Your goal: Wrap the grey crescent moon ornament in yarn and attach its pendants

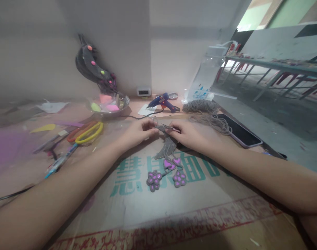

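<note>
My left hand [148,129] is closed, thumb and fingertips pinching the upper end of a grey yarn craft piece [169,146]. Close beside it, my right hand [179,131] is closed on a thin, pointed metal tool [174,129] whose kind I cannot make out. Its tip points left, over the top of the grey piece. The piece widens downward, and grey strands hang over it. Below lie purple hearts edged in grey [169,165] and two grey flower shapes with purple petals [153,180], flat on the cardboard [137,211].
Behind my hands are a blue glue gun [163,102], a small digital clock [144,91] and a bowl [110,111] of colourful bits. Yellow-handled scissors [89,133] lie left. Grey yarn [201,106], a phone [240,131] and a water bottle [206,71] stand or lie right.
</note>
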`<state>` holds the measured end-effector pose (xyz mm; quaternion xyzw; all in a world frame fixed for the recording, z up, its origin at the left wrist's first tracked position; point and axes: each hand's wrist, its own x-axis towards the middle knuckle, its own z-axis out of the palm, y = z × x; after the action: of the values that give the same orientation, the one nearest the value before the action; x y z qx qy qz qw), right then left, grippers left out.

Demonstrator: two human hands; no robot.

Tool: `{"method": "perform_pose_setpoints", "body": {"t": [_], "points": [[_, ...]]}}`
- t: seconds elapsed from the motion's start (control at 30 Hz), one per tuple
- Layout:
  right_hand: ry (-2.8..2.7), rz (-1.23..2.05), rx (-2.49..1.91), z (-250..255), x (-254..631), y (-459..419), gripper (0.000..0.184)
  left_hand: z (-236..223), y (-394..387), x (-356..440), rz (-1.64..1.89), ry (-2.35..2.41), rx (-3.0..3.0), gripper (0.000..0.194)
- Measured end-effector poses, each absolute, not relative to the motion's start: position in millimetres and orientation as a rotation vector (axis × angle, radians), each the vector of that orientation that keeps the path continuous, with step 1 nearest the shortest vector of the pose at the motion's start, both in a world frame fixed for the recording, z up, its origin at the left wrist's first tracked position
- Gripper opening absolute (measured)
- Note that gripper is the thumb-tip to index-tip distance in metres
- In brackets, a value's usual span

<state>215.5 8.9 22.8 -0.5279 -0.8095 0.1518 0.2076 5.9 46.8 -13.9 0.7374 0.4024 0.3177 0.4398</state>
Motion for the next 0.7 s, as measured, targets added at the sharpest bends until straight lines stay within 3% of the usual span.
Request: {"method": "perform_pose_setpoints", "body": {"t": [0.4, 0.7], "points": [[-2.258, 0.427, -1.471, 16.1, 217.2, 13.4, 0.027, -9.0, 40.5, 6.8, 0.977, 1.178, 2.361, 0.019], [-2.223, 0.477, -1.35, -2.5, 221.0, 24.3, 0.027, -8.4, 41.2, 5.5, 0.964, 1.161, 2.412, 0.014]]}}
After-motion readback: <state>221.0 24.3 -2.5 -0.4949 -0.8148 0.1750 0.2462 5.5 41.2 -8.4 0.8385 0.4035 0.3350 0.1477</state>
